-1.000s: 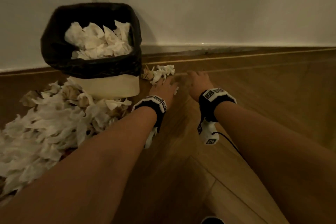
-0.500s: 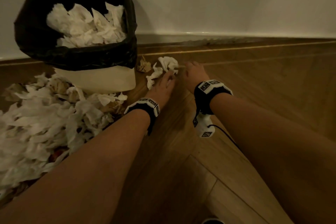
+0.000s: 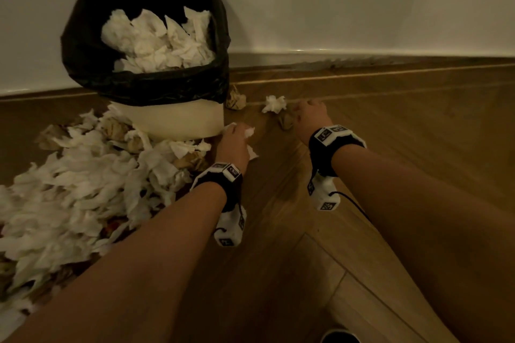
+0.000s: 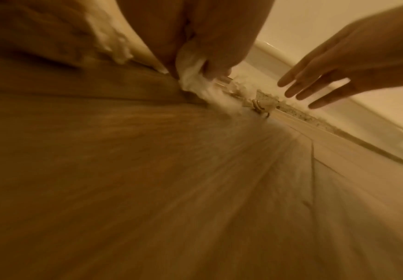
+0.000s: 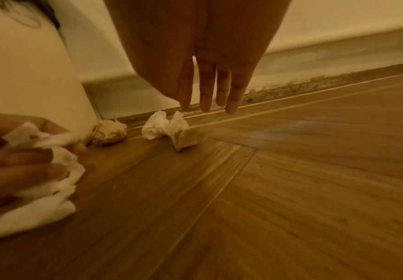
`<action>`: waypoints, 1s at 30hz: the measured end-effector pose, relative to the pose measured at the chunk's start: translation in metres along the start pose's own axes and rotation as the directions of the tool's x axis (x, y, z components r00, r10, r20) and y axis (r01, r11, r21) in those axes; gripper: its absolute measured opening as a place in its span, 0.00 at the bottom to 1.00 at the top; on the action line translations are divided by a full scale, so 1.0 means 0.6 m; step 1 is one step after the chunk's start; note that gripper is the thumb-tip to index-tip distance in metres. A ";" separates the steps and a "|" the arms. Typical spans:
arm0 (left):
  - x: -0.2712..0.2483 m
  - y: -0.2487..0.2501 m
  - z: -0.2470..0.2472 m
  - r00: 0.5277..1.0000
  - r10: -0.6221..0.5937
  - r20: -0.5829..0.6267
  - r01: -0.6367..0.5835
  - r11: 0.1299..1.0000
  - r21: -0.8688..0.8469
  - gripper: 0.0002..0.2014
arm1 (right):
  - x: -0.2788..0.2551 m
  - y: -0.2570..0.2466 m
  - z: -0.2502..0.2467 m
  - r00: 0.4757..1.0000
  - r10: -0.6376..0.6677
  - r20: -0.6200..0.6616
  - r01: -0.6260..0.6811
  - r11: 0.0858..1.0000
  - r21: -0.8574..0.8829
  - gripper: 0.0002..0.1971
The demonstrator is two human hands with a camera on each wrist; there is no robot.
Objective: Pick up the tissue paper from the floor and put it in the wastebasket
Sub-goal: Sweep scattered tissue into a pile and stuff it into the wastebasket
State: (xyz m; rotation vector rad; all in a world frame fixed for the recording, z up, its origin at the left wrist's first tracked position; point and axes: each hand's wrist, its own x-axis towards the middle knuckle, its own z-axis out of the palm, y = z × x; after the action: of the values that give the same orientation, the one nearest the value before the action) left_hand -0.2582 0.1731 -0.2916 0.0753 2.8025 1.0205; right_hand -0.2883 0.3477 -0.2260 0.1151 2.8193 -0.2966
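Observation:
The wastebasket (image 3: 167,122), cream with a black liner (image 3: 83,44), stands against the wall and holds several crumpled tissues. My left hand (image 3: 235,139) hovers by its base, fingers curled round a white tissue (image 3: 249,132), which shows blurred in the wrist views (image 4: 190,75) (image 5: 59,170). My right hand (image 3: 310,113) hovers over the floor near the skirting with straight fingers (image 5: 206,94) and holds nothing. Just under its fingertips lie a white tissue (image 5: 162,127) (image 3: 274,104) and a brown paper scrap (image 5: 187,141) (image 3: 285,121).
A large heap of white and brown tissues (image 3: 78,184) covers the floor left of the basket. A brown wad (image 3: 235,97) (image 5: 109,132) lies at the basket's right foot. The white wall and skirting (image 3: 362,56) run close behind. Bare wood floor (image 3: 390,133) stretches right.
My left hand has closed on a white tissue and drawn back left toward the basket's base. My right hand stays over the remaining white tissue and brown scrap.

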 end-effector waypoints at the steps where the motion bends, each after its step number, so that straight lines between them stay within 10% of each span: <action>1: -0.007 -0.006 -0.001 1.000 -0.006 0.002 0.006 1.000 0.011 0.20 | -0.002 -0.006 0.003 1.000 -0.010 0.007 0.010 1.000 0.010 0.21; 7: -0.029 -0.022 -0.032 0.981 -0.167 0.099 0.188 0.947 -0.262 0.19 | -0.005 -0.042 0.036 0.989 -0.050 0.136 0.054 0.998 -0.028 0.26; 12: -0.044 -0.029 -0.056 0.998 -0.046 -0.048 0.049 0.997 0.059 0.22 | -0.018 -0.069 0.055 0.987 -0.048 0.156 0.065 0.992 -0.105 0.16; 21: -0.093 -0.017 -0.085 0.983 0.077 0.165 -0.109 0.974 0.197 0.31 | -0.070 -0.078 0.044 0.985 0.107 0.138 -0.123 0.986 0.115 0.16; 30: -0.106 0.039 -0.150 0.963 -0.048 0.265 -0.022 0.967 0.255 0.23 | -0.114 -0.108 -0.022 0.994 0.045 0.102 -0.065 0.976 0.208 0.14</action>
State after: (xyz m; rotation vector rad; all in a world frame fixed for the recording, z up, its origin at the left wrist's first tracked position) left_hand -0.2108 0.1273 -0.2004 0.2088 2.6588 0.5867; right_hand -0.2345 0.2844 -0.1804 0.2186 2.6763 -0.5734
